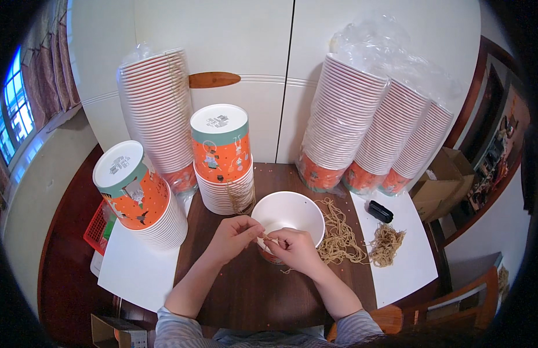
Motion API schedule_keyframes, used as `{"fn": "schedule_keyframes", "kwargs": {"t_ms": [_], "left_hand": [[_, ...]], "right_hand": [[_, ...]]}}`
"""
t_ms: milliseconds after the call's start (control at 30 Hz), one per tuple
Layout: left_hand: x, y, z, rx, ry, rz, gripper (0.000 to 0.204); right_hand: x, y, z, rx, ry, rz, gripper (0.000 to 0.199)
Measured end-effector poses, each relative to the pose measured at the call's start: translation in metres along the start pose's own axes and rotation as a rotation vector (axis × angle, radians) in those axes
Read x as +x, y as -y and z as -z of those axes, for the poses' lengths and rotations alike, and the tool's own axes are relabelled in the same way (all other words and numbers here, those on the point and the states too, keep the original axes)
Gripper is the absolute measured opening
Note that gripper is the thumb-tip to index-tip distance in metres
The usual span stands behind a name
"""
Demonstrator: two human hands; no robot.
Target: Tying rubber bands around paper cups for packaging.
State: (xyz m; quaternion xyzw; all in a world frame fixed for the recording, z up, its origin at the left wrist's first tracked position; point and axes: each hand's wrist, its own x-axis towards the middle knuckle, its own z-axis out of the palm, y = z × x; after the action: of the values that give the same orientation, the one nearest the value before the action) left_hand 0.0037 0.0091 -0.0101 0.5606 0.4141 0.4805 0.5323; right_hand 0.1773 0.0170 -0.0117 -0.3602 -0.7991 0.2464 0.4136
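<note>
Both my hands are closed in a pinch over the front rim of an upright white paper bucket (288,210), their fingertips nearly meeting. My left hand (237,236) and my right hand (293,248) hold what looks like a short piece of tan string between the fingertips; it is thin and partly hidden by the fingers. The bucket's inside is white, and a bit of its orange outer wall shows beneath the hands. Right of the bucket lies a loose tangle of tan string (340,238), one strand reaching out below my right hand.
Upside-down stacks of orange-and-green buckets stand at the left (142,200) and left of centre (221,151). Plastic-wrapped bucket stacks rise behind, at back left (156,110) and back right (350,116). On the right lie a black object (380,211) and a smaller string bundle (387,245).
</note>
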Motion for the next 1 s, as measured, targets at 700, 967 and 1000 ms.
{"fn": "schedule_keyframes", "kwargs": {"t_ms": [700,967,1000], "left_hand": [[-0.0026,-0.0024,-0.0006,-0.045,0.003,-0.026,0.012],[-0.0031,-0.0016,-0.0012,-0.036,-0.005,-0.037,0.012],[-0.0033,-0.0024,-0.0017,-0.034,-0.01,-0.032,0.012]], "right_hand": [[-0.0008,-0.0028,0.0048,0.108,0.038,-0.116,0.011],[-0.0008,-0.0016,0.0033,0.095,0.024,-0.122,0.01],[-0.0009,-0.001,0.0033,0.102,0.023,-0.132,0.01]]}}
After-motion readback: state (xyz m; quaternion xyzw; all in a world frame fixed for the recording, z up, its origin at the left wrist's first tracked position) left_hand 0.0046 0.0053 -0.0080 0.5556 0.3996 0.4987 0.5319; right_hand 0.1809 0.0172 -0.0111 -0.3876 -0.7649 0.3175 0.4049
